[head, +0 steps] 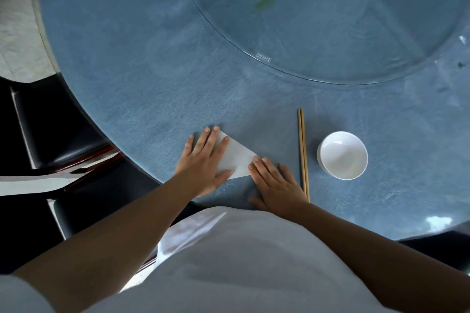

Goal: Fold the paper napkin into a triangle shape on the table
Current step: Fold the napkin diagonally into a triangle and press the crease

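Pressing flat near the table (142,99) edge, both hands (207,160) spread on triangular napkin (237,160).

One napkin (237,157), two hands, left (207,164) and right (276,183), two chopsticks (303,152), one white bowl (342,155), one glass turntable (330,33), two dark chairs (58,129).

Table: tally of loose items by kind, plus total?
Napkin: 1, white, triangle-shaped, both hands flat on it
Chopsticks: 2, side by side
Bowl: 1, white
Total: 4
Not counted: the glass turntable further back on the table.
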Demonstrator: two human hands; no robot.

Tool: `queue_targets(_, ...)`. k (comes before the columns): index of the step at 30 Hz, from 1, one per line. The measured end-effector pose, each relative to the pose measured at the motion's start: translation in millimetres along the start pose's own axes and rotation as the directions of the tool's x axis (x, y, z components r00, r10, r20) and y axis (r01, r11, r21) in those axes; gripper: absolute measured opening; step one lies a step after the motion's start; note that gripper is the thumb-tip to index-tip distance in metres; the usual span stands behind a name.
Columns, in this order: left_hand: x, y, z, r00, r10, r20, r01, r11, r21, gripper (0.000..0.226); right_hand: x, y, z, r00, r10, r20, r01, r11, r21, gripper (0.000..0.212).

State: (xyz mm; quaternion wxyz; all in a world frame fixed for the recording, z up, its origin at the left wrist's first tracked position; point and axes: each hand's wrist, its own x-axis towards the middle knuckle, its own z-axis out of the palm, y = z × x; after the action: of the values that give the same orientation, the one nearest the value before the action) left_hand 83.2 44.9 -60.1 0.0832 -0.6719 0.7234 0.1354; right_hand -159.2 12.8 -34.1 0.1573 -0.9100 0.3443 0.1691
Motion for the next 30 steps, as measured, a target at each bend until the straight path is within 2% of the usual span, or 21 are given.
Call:
queue_targets(9,1,-4,-4,1.000,-0.014,-0.015,0.014,1.000,-0.020,0.096,-3,4,0,0.999,0.037,0.012,-0.037,0.999,0.003,0.084)
queue_targets(12,-6,-3,-5,0.997,-0.020,-0.068,0.018,0.999,-0.027,0.089,2,4,-2,0.999,0.044,0.019,-0.044,0.999,0.009,0.084)
queue_targets(17,-17,2,1,0.996,0.018,-0.090,-0.018,1.000,-0.006,0.069,24,-11,-13,0.995,0.006,-0.097,-0.009,1.000,-0.028,0.080)
queue_targets(22,-14,-1,1,0.998,0.051,-0.047,-0.051,0.999,0.013,0.070,33,-16,-7,0.993,-0.097,-0.074,0.092,0.993,-0.077,0.080)
queue_targets(30,-19,-14,3,1.000,0.026,0.008,-0.026,0.999,0.028,0.080,15,-8,-2,0.995,0.038,-0.094,-0.042,0.998,-0.043,0.080)
